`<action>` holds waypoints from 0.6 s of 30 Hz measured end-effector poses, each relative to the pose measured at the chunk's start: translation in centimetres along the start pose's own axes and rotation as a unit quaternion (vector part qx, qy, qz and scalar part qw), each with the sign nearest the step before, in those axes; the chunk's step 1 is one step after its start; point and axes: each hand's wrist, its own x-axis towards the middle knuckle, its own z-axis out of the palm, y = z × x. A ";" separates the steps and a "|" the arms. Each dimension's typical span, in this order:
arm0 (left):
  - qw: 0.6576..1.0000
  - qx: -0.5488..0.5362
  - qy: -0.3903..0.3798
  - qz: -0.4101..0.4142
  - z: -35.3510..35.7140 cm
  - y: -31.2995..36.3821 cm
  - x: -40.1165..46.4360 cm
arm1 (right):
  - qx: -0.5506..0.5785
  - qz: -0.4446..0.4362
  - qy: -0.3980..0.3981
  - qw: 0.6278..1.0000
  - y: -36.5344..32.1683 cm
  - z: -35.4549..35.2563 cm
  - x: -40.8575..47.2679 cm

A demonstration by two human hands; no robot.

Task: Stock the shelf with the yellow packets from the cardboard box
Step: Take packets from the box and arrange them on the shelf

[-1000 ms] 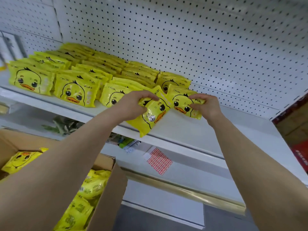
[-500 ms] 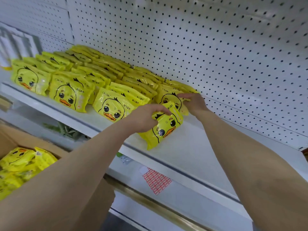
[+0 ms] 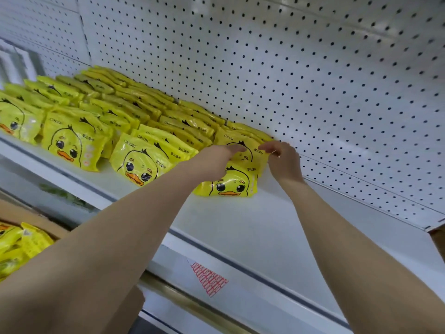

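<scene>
Here, in the head view, glossy yellow duck-face packets [image 3: 79, 143] stand in leaning rows across the white metal shelf [image 3: 240, 225], backed by pegboard [image 3: 289, 68]. At frame centre the left hand [image 3: 214, 160] rests on the front packet [image 3: 228, 184]; its fingers are hidden. The right hand [image 3: 284, 160] pinches the upper corner of the packet behind [image 3: 240, 143]. Bare shelf spreads to the right. A cardboard box [image 3: 31, 220] of packets sits lower left.

A white pegboard back panel [image 3: 289, 68], dotted with dark holes, rises behind the display and fills the far and right of the scene. Low down, a brass-coloured rail [image 3: 183, 297] runs along the white front, beside a red-and-white sticker [image 3: 209, 278]. Light is even and bright.
</scene>
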 end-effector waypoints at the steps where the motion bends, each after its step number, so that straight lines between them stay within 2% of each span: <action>1: 1.000 0.003 0.008 0.004 0.0 0.0 0.6 | 0.008 0.009 -0.020 1.000 -0.2 0.0 -0.8; 5: 0.999 0.004 0.041 0.006 0.6 -0.1 2.4 | 0.018 0.047 -0.117 0.992 0.4 0.1 -2.8; 7: 0.998 -0.002 0.065 -0.002 1.2 -0.1 2.7 | 0.006 0.058 -0.099 0.993 1.0 0.6 -2.9; 9: 0.988 0.015 0.146 0.039 2.1 -0.2 2.4 | 0.014 0.074 -0.065 0.995 1.4 1.0 -2.8; 11: 0.963 0.057 0.254 0.072 3.0 -0.5 1.8 | 0.010 0.095 -0.046 0.994 1.4 1.4 -2.5; 13: 0.948 0.075 0.308 0.040 3.6 -0.3 0.9 | 0.000 0.103 -0.030 0.994 1.3 1.9 -2.2; 15: 0.962 0.055 0.268 -0.008 4.0 0.0 0.1 | -0.020 0.095 -0.011 0.995 1.1 2.3 -2.1; 18: 0.984 0.034 0.165 -0.055 5.0 -0.4 -0.4 | -0.038 0.103 0.001 0.994 0.8 2.5 -1.9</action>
